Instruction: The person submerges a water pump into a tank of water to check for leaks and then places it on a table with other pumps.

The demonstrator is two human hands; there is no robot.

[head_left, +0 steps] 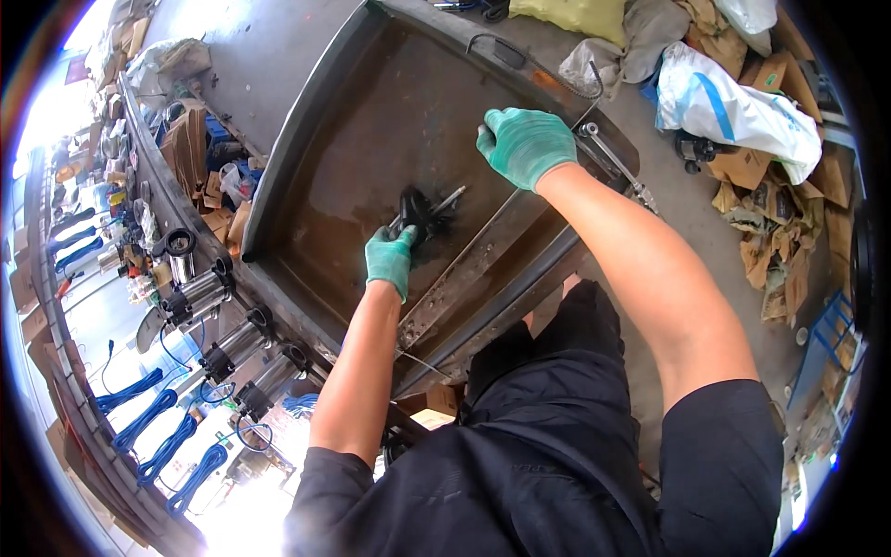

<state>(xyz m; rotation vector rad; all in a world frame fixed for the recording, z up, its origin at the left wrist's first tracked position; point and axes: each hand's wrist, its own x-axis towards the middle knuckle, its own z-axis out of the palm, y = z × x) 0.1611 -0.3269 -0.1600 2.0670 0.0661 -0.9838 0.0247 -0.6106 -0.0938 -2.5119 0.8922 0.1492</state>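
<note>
My left hand (389, 260), in a green glove, is closed around a black part (417, 212) with a light metal shaft (451, 198) sticking out of it. The black part is at the brown liquid inside a wide metal trough (311, 107), with a dark patch around it. My right hand (529, 146), also gloved in green, is raised over the trough's right side. Its fingers are curled in, and whatever they may hold is hidden. Just right of that hand, a metal tool with a round head (591, 132) lies along the trough's edge.
A dark cable (557, 74) loops over the trough's far right corner. Metal cylinders (200, 297) and coiled blue cables (172, 436) line a bench on the left. White sacks (733, 111), cardboard and brown paper (775, 241) lie on the floor to the right.
</note>
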